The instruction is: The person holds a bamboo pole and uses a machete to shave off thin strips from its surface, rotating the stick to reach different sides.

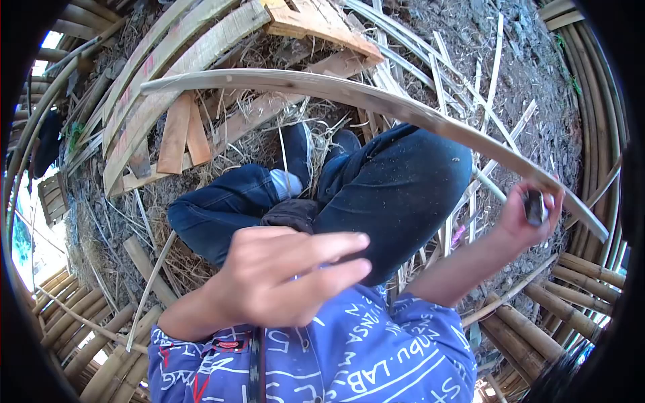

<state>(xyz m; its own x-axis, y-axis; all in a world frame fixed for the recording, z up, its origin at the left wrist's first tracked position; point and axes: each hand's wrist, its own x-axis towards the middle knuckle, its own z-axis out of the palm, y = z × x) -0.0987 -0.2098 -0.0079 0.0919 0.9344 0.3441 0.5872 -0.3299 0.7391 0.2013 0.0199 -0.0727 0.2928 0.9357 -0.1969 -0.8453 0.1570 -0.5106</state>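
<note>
A long, curved wooden strip (376, 97) runs across the view above my knees, from the upper left down to the right. Near its right end, my right hand (531, 211) is closed round a dark-handled tool (535, 207) and touches the strip. What the tool's far end looks like is hidden. My left hand (289, 272) is raised in front of my chest, two fingers stretched to the right, holding nothing visible. It is apart from the strip.
Curved slats (144, 87) lie at the upper left, beside short boards (176, 131). An orange-brown wooden piece (322, 27) is at the top. Thin strips and shavings litter the ground. Bamboo poles (594, 121) line the right side.
</note>
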